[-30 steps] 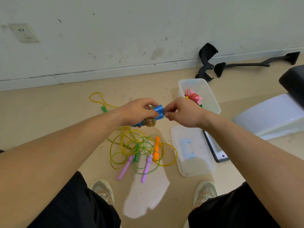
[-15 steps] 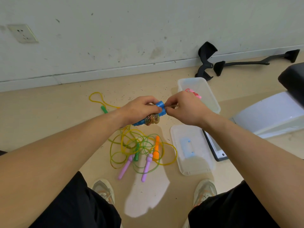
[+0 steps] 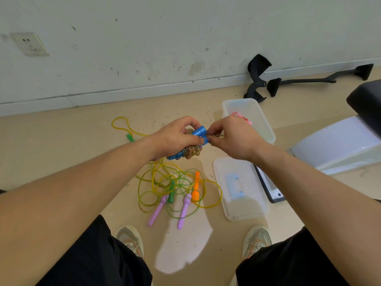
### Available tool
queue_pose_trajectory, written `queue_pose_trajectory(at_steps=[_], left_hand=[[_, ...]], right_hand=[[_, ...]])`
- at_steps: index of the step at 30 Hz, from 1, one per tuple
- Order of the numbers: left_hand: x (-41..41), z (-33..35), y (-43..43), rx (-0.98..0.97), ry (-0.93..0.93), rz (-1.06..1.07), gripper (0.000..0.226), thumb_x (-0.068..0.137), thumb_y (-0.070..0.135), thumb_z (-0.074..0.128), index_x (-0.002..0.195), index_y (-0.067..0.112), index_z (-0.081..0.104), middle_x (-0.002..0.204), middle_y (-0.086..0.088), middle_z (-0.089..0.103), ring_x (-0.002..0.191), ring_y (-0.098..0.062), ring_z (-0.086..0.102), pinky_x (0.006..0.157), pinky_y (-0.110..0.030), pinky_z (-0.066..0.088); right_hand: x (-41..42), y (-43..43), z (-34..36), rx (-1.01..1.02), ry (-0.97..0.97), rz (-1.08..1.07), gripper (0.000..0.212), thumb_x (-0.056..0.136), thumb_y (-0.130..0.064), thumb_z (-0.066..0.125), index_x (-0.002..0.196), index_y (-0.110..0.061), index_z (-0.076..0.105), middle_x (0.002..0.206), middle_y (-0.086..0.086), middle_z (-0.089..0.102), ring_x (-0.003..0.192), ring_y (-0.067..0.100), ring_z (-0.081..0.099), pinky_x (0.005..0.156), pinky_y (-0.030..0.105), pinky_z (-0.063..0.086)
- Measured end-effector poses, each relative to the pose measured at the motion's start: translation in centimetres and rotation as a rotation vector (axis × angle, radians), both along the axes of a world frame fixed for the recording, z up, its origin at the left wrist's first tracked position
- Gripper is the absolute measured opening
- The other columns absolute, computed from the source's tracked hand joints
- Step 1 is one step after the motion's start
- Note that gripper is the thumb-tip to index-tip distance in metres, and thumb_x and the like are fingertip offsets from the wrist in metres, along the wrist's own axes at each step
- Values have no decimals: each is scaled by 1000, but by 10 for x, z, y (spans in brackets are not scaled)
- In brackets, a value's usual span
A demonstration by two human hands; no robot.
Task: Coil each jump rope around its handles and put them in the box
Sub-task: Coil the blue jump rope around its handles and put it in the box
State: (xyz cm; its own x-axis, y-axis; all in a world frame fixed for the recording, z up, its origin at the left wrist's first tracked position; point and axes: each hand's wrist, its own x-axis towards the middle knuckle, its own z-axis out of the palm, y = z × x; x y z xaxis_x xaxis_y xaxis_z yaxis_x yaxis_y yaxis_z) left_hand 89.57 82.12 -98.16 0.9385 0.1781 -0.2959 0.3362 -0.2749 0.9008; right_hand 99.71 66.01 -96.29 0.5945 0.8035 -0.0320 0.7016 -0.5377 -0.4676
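L hand (image 3: 175, 137) grip holding blue handles (image 3: 199, 132) + coil (image 3: 191, 151). R hand (image 3: 233, 139) grip pinching rope tail (image 3: 216, 135), shifting closer vs 1 s ago. Wrap finishing; box (image 3: 266, 129) coming next.

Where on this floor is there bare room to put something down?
Bare floor runs along the white skirting board, left of the yellow rope loop. Another patch lies between the two shoes, nearer than the purple handles. Crowded: the tangle of yellow and green ropes beside the clear plastic lid.
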Motion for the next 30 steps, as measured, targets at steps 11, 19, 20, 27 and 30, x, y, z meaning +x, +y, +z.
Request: queue_pose_trajectory(at_steps=[11,19,20,27,30], left_hand=[[1,-3,-3,-43,40,71,19,92,22,67,107,21,55,93,-17,73,57,-25,64,49,-32,45],[-1,-1,0,-150,141,81,22,97,22,60,118,14,58,93,-13,74,59,-22,61,46,-25,41],[-2,2,2,-173,155,70,21,98,21,58,117,13,59,91,-12,73,60,-22,61,47,-25,40],[2,14,-3,-165,216,139,24,95,24,47,103,6,61,90,-17,69,52,-20,56,43,-21,33],[4,14,-6,-133,239,161,28,91,27,46,96,5,62,88,-19,70,51,-21,56,45,-22,32]], right_hand=[[-10,1,4,-133,-475,159,22,100,-29,49,105,-25,70,93,-2,67,80,28,60,68,40,54],[-19,6,0,-132,-645,259,18,82,-4,63,96,-15,68,79,0,57,60,27,53,50,31,34],[-18,5,-3,-70,-659,251,19,75,-1,70,89,-14,69,74,1,57,54,28,54,46,28,33],[-5,5,-17,126,-620,220,17,75,-4,76,85,-17,72,73,-1,62,51,31,57,43,36,49],[-3,4,-20,119,-583,241,15,77,-4,74,85,-17,72,75,0,63,55,31,59,43,34,47]])
